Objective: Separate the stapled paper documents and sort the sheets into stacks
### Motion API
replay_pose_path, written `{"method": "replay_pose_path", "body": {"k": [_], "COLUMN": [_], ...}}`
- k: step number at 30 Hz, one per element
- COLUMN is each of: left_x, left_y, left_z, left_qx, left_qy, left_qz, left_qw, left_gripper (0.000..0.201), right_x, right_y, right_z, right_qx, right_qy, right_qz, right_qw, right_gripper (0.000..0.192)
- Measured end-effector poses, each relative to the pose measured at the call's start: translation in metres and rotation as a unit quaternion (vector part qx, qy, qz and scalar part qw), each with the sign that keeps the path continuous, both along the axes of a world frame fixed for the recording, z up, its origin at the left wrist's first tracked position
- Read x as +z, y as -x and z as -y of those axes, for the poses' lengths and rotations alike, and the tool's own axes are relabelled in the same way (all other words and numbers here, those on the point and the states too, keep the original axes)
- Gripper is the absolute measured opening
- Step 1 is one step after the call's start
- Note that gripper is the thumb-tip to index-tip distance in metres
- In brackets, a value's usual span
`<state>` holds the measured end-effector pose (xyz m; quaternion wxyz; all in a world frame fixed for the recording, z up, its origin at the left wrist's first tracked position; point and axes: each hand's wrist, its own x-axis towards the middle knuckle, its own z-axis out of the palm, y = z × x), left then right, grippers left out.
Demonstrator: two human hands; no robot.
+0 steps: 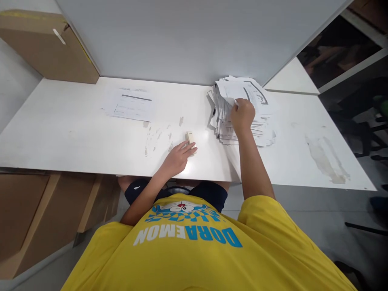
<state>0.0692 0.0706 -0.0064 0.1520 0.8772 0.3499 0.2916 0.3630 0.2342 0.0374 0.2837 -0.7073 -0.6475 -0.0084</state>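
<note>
A thick, untidy stack of printed paper (257, 101) lies at the back right of the white table (75, 137). My right hand (242, 116) rests on top of the stack, fingers curled around the edge of the upper sheets. My left hand (178, 157) lies on the table near its front edge, fingertips touching a small cream stapler (190, 139). A few separate printed sheets (129, 104) lie flat at the back left, away from both hands.
A grey partition wall (188, 40) rises behind the table. A cardboard box (45, 46) stands at the back left corner, more cardboard (36, 210) under the table on the left. Scuffed patches (327, 159) mark the tabletop's right side. Dark chair parts (370, 133) stand at the far right.
</note>
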Motion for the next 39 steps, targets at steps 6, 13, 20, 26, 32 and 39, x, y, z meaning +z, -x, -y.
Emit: {"method": "replay_pose_path", "body": {"k": [6, 13, 20, 26, 32, 39], "left_x": [0.000, 0.002, 0.001, 0.001, 0.002, 0.005], "left_y": [0.002, 0.003, 0.004, 0.007, 0.005, 0.009], "left_z": [0.001, 0.000, -0.002, -0.005, -0.005, -0.008], "left_qx": [0.011, 0.021, 0.026, 0.026, 0.032, 0.026], "left_qy": [-0.037, -0.049, -0.043, -0.040, -0.039, -0.080], "left_qz": [0.000, 0.002, 0.001, 0.001, 0.007, 0.045], "left_qw": [0.999, 0.999, 0.999, 0.999, 0.999, 0.995], "left_gripper": [0.050, 0.049, 0.051, 0.051, 0.048, 0.044], "right_x": [0.002, -0.002, -0.011, -0.009, 0.002, 0.007], "right_y": [-0.013, -0.017, -0.028, -0.032, -0.032, -0.044], "right_z": [0.013, 0.014, 0.016, 0.019, 0.021, 0.015], "right_qx": [0.015, 0.026, 0.061, 0.088, 0.097, 0.115], "right_qy": [0.039, 0.026, -0.027, -0.017, -0.001, -0.009], "right_qz": [0.045, 0.080, 0.085, 0.095, 0.105, 0.082], "right_qw": [0.998, 0.996, 0.994, 0.991, 0.990, 0.990], "right_gripper": [0.040, 0.030, 0.037, 0.038, 0.035, 0.035]}}
